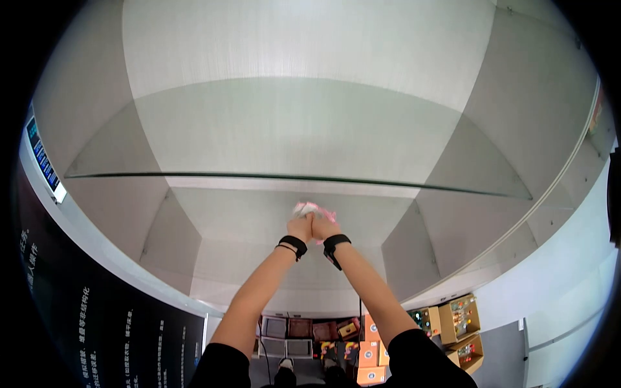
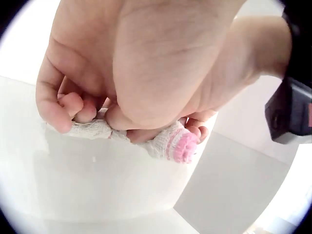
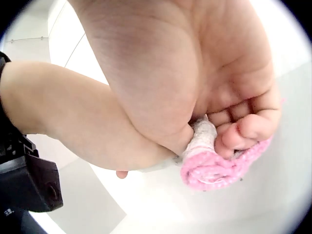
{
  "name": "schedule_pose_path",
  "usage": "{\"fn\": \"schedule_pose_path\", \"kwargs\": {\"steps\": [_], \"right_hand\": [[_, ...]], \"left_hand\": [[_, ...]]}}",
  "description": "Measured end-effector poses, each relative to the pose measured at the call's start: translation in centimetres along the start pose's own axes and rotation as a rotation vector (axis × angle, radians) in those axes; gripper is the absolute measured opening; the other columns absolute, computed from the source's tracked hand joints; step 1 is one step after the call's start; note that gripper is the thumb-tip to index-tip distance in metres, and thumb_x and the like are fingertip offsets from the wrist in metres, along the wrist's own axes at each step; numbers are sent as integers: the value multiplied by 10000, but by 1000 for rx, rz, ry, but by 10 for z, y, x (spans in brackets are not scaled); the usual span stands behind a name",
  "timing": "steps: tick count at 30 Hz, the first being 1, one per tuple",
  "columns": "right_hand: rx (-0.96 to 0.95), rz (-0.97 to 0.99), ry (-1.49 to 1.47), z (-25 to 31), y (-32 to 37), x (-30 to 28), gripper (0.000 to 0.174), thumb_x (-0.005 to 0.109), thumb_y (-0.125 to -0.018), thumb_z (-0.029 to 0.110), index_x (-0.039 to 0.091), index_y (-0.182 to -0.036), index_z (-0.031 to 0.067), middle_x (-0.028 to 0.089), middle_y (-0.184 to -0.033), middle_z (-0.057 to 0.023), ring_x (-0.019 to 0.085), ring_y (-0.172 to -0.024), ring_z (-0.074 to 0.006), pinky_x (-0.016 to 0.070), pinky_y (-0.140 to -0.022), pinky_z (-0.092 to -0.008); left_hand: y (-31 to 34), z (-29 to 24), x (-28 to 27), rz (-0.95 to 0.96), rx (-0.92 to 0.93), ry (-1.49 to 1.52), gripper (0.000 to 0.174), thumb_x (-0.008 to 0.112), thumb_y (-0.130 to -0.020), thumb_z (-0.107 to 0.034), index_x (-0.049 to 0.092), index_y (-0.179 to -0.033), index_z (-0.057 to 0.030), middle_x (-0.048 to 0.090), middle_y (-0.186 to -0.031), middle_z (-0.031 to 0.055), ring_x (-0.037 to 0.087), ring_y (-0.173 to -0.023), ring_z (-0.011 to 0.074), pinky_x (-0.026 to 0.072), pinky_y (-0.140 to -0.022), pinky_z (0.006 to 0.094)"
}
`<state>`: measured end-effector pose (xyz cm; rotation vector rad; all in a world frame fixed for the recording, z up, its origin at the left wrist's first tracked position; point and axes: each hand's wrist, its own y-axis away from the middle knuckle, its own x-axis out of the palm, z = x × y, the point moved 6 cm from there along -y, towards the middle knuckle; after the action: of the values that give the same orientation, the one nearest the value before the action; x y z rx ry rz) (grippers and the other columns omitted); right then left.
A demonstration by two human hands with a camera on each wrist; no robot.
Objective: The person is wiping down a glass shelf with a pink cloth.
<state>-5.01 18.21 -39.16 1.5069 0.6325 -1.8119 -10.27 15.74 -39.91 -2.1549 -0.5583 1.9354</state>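
Note:
Both hands meet on a bunched, rolled cloth (image 1: 309, 208), white with pink edging, held out over the lower part of a display cabinet. My left hand (image 1: 299, 227) has its fingers curled round the cloth, and in the left wrist view a pink rolled end (image 2: 185, 147) sticks out beside it. Close against it, my right hand (image 1: 326, 229) grips the same cloth. A thick pink roll (image 3: 209, 170) pokes out below those curled fingers in the right wrist view. The middle of the cloth is hidden by the hands.
A glass shelf (image 1: 310, 129) spans the cabinet, its front edge (image 1: 291, 176) just beyond and above the hands. Grey side walls (image 1: 174, 226) flank them. Below stand open cardboard boxes (image 1: 460, 320) with bottles, orange boxes (image 1: 369, 354) and several trays (image 1: 300, 328). A dark printed panel (image 1: 97, 317) stands at left.

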Motion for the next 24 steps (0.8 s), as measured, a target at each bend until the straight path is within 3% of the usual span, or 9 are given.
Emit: {"fn": "schedule_pose_path", "kwargs": {"steps": [4,10,14,16,17,20,22,23,24], "right_hand": [[185,-82,-99,-11,-28,-2,371,162,-794,240,421,-1018,99,544,-830,-123,508,-799,-253,349,-734,-346],[188,-284,-36,-29,-60,5,393,160,-790,270,467,-974,106,542,-850,-95,486,-847,-245,207,-866,-410],[220,30,-14,-20,-51,-2,383,180,-786,281,475,-971,122,466,-1010,-84,364,-1004,-226,125,-897,-430],[161,-313,-28,-19,-43,-7,363,197,-785,271,472,-977,132,450,-1033,-79,337,-1024,-231,106,-900,-433],[130,-346,-17,-21,-45,-1,343,217,-778,247,450,-1005,139,439,-1046,-84,335,-1027,-234,82,-906,-434],[168,-121,15,1,-8,-5,345,245,-763,234,404,-1054,139,418,-1070,-96,305,-1051,-234,60,-911,-430],[85,-49,-9,13,15,1,372,271,-744,218,360,-1089,108,484,-973,-125,390,-985,-235,46,-910,-437],[30,5,34,19,28,3,411,287,-725,185,306,-1112,47,550,-796,-126,511,-794,-239,93,-898,-435],[35,22,25,26,42,3,411,287,-725,185,306,-1112,47,550,-796,-126,511,-794,-239,93,-898,-435]], "left_hand": [[-20,6,-8,207,-124,5,206,378,-710,-190,402,-906,-133,559,-714,61,551,-636,214,418,-511,327],[-40,23,10,241,-221,2,323,396,-697,-196,362,-1017,-164,553,-711,43,538,-678,221,415,-539,351],[-43,24,11,169,-165,-44,267,392,-704,-195,385,-968,-158,552,-700,44,539,-661,219,416,-535,337],[-39,24,11,120,-164,-34,249,392,-707,-202,392,-952,-158,552,-701,45,539,-655,219,417,-539,336],[-36,24,15,171,-206,-8,255,393,-706,-202,391,-958,-160,552,-714,48,540,-659,219,418,-541,338],[-8,13,-1,249,-201,32,259,415,-697,-192,387,-951,-145,546,-772,82,538,-686,239,422,-548,351],[18,2,-18,290,-172,39,306,427,-687,-192,365,-973,-100,545,-767,91,535,-684,250,420,-552,356],[33,0,-19,316,-176,45,306,427,-687,-192,365,-973,-100,545,-767,91,535,-684,250,420,-552,356],[44,-5,-24,249,-92,32,279,413,-693,-182,369,-951,-85,545,-712,99,539,-640,249,417,-531,348]]}}
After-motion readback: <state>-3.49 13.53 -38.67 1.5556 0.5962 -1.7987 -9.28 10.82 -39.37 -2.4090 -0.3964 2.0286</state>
